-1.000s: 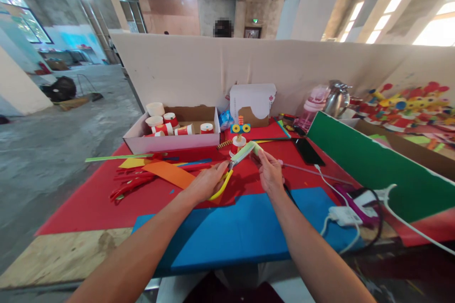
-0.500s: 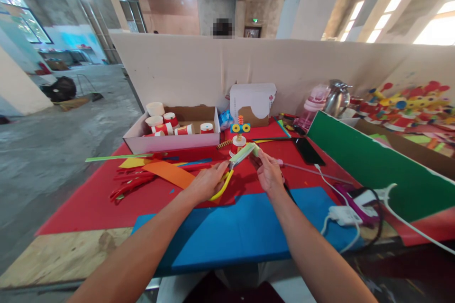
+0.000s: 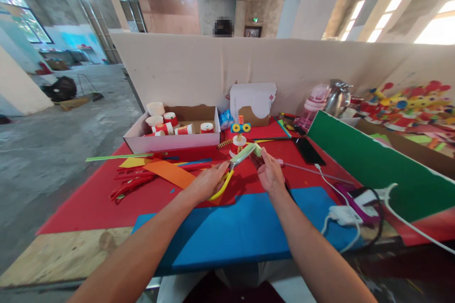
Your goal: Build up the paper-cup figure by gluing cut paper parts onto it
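Head view: the red-covered desk carries the open box of paper cups; nearer me and to the right of that box, my left hand is clamped on the yellow-handled scissors, while my right hand pinches the pale green strip, which runs along them, also right of the box
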Demonstrator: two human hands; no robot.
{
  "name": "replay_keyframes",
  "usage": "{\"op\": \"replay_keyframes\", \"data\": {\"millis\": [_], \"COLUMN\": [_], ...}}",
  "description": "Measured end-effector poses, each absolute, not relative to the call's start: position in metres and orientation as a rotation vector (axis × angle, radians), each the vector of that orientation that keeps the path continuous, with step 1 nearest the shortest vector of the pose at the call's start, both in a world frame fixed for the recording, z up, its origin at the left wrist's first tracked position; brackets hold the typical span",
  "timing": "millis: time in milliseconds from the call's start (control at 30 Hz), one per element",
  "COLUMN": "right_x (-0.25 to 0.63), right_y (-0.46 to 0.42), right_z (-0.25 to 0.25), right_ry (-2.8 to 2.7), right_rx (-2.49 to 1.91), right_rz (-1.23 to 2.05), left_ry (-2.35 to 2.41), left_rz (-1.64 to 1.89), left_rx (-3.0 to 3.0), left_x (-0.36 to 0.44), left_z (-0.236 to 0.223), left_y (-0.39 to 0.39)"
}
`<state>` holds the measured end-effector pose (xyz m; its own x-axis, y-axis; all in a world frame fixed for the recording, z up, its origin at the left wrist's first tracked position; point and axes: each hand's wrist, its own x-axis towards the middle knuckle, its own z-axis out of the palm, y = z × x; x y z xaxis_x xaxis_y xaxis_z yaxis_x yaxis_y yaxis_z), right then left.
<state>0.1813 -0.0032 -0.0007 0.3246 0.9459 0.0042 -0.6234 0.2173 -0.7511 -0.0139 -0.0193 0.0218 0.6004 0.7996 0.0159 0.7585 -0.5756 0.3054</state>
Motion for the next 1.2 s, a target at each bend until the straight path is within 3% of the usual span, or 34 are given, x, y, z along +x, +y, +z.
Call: {"op": "replay_keyframes", "data": {"millis": [1200], "right_x": [0.186], "right_y": [0.000], "right_z": [-0.009], "right_ry": [-0.530], "right_rx": [-0.751], "right_rz": [1.209], "left_ry": [1.281], "left_rz": [0.221], "left_rx": [2.602], "left_x": [-0.015], "left_z": [0.019], "left_y": [-0.017]}}
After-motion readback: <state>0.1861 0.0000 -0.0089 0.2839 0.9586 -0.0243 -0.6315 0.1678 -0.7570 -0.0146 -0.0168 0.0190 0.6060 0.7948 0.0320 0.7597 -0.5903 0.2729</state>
